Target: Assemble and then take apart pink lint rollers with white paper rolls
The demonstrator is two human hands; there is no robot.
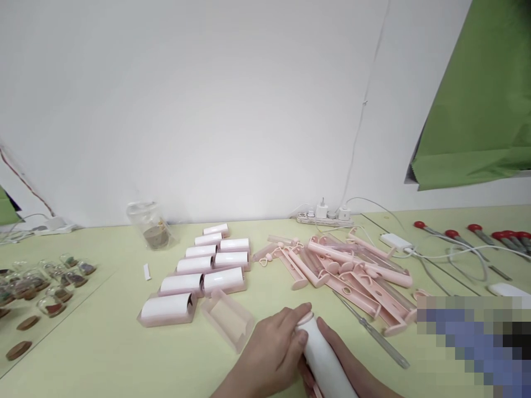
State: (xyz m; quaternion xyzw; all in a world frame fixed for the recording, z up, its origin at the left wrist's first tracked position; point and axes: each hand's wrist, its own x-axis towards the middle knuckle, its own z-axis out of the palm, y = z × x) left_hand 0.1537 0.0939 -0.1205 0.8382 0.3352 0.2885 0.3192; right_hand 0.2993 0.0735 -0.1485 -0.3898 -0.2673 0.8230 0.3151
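A white lint roller (326,354) with a pink end disc is between my two hands at the bottom of the view. The fingers of my left hand (276,342) are closed around its upper end, with a fingertip by the disc. Along its right side lies my right hand (342,354), wrapped round from beneath and partly hidden by the roll. Just left of my hands sits a translucent pink cover (229,316) without a roll in it. Further left, white rolls (167,305) rest in similar covers in two slanting rows.
A heap of pink plastic handles (357,271) lies to the right, with a clear-handled screwdriver (379,337) in front. A power strip (323,219), cables and red-tipped tools (452,234) are behind. Glass domes (52,304) and a plastic bag (153,232) stand left.
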